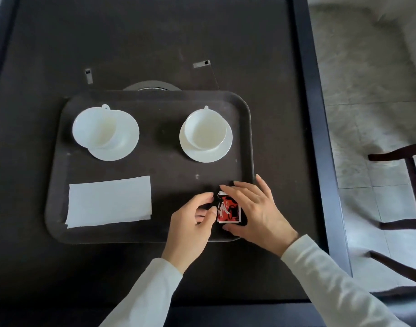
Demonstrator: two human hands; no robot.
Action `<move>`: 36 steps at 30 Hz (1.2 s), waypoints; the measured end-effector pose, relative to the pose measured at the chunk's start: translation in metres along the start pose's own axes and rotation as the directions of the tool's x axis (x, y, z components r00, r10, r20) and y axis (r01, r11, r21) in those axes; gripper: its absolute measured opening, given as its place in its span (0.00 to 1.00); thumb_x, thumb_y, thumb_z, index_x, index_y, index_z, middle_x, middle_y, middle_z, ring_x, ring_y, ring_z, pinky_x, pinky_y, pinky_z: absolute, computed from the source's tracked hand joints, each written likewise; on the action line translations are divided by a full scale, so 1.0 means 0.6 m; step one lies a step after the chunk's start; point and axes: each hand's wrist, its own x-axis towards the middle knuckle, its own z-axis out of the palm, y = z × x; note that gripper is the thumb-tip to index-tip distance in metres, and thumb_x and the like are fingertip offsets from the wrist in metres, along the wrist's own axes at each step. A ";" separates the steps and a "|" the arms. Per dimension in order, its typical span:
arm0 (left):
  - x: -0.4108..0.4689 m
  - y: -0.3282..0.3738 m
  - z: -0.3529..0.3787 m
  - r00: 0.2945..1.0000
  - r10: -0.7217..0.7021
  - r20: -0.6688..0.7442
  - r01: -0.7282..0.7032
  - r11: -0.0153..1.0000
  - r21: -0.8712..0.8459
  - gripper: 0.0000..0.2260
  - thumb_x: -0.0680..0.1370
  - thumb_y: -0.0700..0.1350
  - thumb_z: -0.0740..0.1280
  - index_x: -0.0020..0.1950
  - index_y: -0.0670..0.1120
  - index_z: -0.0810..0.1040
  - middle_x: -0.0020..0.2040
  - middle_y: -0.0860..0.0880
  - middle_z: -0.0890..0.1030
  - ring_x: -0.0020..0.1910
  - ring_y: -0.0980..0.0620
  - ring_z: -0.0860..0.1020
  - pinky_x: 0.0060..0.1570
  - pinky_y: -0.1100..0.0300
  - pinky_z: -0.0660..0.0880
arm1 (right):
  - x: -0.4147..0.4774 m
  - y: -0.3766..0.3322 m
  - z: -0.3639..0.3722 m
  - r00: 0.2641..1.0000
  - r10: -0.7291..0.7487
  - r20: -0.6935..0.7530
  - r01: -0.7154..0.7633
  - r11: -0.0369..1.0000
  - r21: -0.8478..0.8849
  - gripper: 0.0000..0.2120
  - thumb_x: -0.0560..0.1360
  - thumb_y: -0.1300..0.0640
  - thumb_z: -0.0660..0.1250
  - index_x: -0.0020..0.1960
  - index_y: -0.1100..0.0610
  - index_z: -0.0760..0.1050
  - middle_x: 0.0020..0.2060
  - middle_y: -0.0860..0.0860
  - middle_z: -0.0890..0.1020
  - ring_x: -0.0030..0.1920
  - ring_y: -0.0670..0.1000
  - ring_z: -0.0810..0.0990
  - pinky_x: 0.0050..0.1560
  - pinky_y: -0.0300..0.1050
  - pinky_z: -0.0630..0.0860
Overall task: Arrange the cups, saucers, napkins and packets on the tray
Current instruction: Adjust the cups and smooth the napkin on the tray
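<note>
A dark tray lies on the table. At its back left a white cup sits off-centre on a saucer. At the back right a second cup stands on its saucer. White folded napkins lie at the tray's front left. Red, black and white packets lie stacked at the front right. My left hand pinches the stack's left edge with curled fingers. My right hand cups its right side, fingers over the top edge and thumb at the bottom edge.
The dark table has a raised dark frame on the right. A round dark plate shows behind the tray. Two small tags lie on the table. A dark chair stands on the pale floor at right.
</note>
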 end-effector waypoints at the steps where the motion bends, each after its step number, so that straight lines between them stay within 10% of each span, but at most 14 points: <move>1: -0.001 0.000 0.003 1.000 -0.001 -0.001 0.001 1.000 -0.002 0.14 0.81 0.44 0.69 0.67 0.52 0.79 0.56 0.63 0.81 0.55 0.72 0.78 0.47 0.78 0.73 | 0.000 0.002 0.002 1.000 -0.001 -0.013 0.001 1.000 0.005 0.43 0.65 0.44 0.81 0.76 0.52 0.69 0.64 0.49 0.81 0.72 0.53 0.73 0.77 0.67 0.53; 36: -0.010 0.003 0.026 0.997 -0.047 -0.067 0.046 0.999 -0.019 0.15 0.80 0.45 0.69 0.67 0.53 0.79 0.58 0.61 0.81 0.51 0.70 0.79 0.47 0.80 0.71 | 0.008 0.003 0.008 0.999 0.042 0.013 -0.044 0.993 0.111 0.39 0.68 0.46 0.80 0.75 0.51 0.69 0.64 0.49 0.79 0.71 0.54 0.72 0.78 0.60 0.52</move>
